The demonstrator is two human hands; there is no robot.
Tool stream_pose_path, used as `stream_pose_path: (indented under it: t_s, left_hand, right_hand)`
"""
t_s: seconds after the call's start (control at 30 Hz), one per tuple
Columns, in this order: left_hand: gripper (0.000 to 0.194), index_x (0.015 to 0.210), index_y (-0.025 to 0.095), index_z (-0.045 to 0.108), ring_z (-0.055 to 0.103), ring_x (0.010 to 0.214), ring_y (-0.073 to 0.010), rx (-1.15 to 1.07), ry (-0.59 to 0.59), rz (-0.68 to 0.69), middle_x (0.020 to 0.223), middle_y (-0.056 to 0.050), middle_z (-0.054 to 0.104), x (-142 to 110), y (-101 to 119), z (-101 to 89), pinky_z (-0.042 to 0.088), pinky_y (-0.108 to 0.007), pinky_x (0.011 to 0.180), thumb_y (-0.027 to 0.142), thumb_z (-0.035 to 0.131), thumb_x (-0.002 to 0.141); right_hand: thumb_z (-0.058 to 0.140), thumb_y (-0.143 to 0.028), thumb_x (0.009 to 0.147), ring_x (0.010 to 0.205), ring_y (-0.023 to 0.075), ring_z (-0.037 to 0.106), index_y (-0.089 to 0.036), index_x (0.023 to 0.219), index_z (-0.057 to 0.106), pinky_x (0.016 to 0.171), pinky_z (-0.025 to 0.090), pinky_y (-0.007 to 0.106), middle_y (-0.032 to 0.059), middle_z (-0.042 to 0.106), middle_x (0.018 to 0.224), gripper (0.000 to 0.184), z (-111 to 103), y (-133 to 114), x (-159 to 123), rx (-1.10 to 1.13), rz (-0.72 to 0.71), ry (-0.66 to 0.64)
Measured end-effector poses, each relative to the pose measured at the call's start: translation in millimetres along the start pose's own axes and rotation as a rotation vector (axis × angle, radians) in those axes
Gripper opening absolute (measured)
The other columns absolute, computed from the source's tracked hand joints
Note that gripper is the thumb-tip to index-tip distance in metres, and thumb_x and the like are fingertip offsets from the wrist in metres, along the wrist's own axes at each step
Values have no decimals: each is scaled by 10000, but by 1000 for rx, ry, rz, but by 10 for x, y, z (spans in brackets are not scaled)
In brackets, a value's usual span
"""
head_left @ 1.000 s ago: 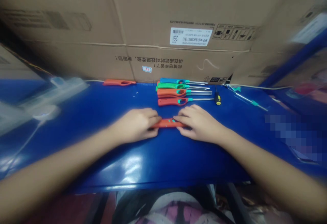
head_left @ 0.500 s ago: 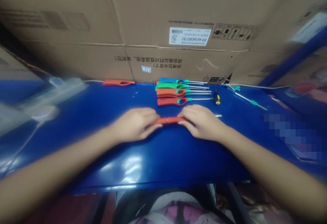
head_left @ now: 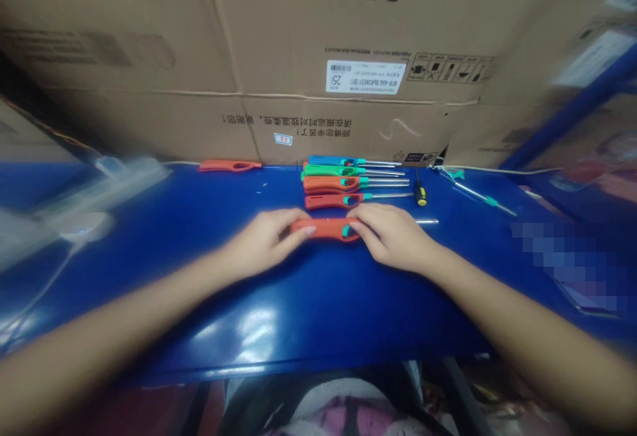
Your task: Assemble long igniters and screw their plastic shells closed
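Both hands grip one orange long-neck lighter [head_left: 326, 228], low over the blue table [head_left: 298, 310]. My left hand [head_left: 271, 237] pinches its handle end, thumb on the near face. Around the trigger end my right hand [head_left: 391, 233] is closed, and the metal tube shows past it on the right. A green trigger is visible in the guard. Just beyond lies a red lighter [head_left: 326, 202], then an orange lighter [head_left: 328, 184], a green lighter [head_left: 326, 170] and a blue lighter [head_left: 326, 160], side by side with tubes pointing right.
An orange lighter casing [head_left: 229, 166] lies at the back left. Right of the row are a black-and-yellow screwdriver [head_left: 421, 194] and a loose metal tube with green parts [head_left: 480, 196]. A white power strip [head_left: 124, 187] with a plug stands left. Cardboard [head_left: 279, 58] walls the back.
The orange lighter has rolled in my hands from its narrow edge to its broad side, so its trigger opening now faces up. Both hands still hold it in nearly the same place.
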State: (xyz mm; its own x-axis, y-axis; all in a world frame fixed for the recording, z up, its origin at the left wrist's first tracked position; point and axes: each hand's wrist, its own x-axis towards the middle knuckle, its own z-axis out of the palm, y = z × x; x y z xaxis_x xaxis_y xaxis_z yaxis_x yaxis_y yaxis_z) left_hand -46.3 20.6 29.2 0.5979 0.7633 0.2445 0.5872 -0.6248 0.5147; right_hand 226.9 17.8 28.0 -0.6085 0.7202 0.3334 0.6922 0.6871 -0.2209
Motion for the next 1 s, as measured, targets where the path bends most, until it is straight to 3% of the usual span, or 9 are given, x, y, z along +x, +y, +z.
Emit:
stream_pose_path:
  t_s: [0.1,0.23,0.4,0.5,0.63,0.8,1.0]
  left_hand:
    - [444,1313,172,581,673,920,-207,176,-31,141,1127,-95,678,-6,-41,19,534,-299,783,494,474,1026]
    - [487,1332,158,569,685,904,-229,383,-32,272,1105,-106,679,-14,-91,36,552,-319,746,522,450,1030]
    - [386,1162,151,660,697,747,-201,480,44,440,882,-64,728,-35,-125,59,519,-290,652,451,444,1052]
    - [344,1102,157,681,680,655,-179,472,77,522,817,-48,740,-55,-133,75,478,-276,586,430,479,1045]
    - [320,1054,153,695,660,603,-162,434,70,538,781,-45,738,-72,-121,87,450,-269,551,401,493,1044]
    - [322,1036,145,700,661,604,-167,401,35,535,773,-46,735,-70,-104,80,461,-274,554,388,490,1047]
    - [346,1019,150,708,675,626,-162,385,40,536,797,-61,742,-37,-159,39,478,-256,576,396,467,1052]
  right_hand:
    - [447,-233,1012,860,220,672,-190,989,640,722,421,307,59,735,966,199,18,-73,-2,2,106,-94]
    - [407,-265,1038,806,196,662,-197,948,642,692,403,291,54,735,951,261,15,-124,7,70,179,-172]
    - [510,-470,1015,920,213,697,-215,1131,670,750,462,301,54,755,1064,323,2,-107,5,174,69,-186]
    - [557,-477,994,967,225,704,-197,1238,647,783,504,320,68,750,1105,383,7,-94,-13,162,-66,-177]
    - [471,-350,1046,1055,223,696,-173,1245,655,869,532,344,86,733,1193,324,16,-111,-32,136,-202,-147]
    - [475,-313,1044,1087,212,700,-185,1208,679,918,531,333,61,738,1230,291,29,-142,-33,140,-211,-127]
    - [562,-403,996,933,228,718,-186,1128,718,743,495,306,75,771,1059,299,-76,-60,-19,15,-145,-157]
